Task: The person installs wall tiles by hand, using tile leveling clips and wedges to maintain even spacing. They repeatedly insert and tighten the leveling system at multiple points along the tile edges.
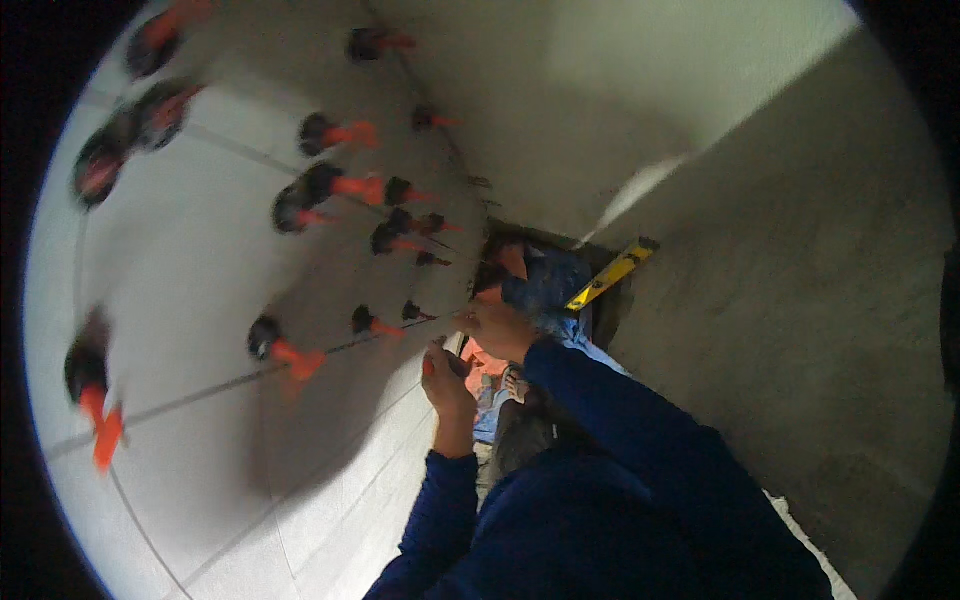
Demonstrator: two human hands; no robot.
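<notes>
My left hand [448, 392] is raised close to the white tiled wall [200, 300], its fingers curled round a tile leveling spacer, of which a dark part and an orange tip show. Just above and to the right, my right hand [502, 330] reaches to the wall with its fingers drawn together near a tile joint. Whatever it grips is too small to make out. Several black-and-orange tile leveling spacers stick out of the joints; one [415, 311] is nearest my right hand and another [372, 321] sits to its left.
A yellow spirit level [612, 274] leans at the foot of the bare grey wall [800, 270] on the right. Blue and orange sheeting or bags [487, 365] lie in the narrow corner below my hands, beside my sandaled foot [516, 384].
</notes>
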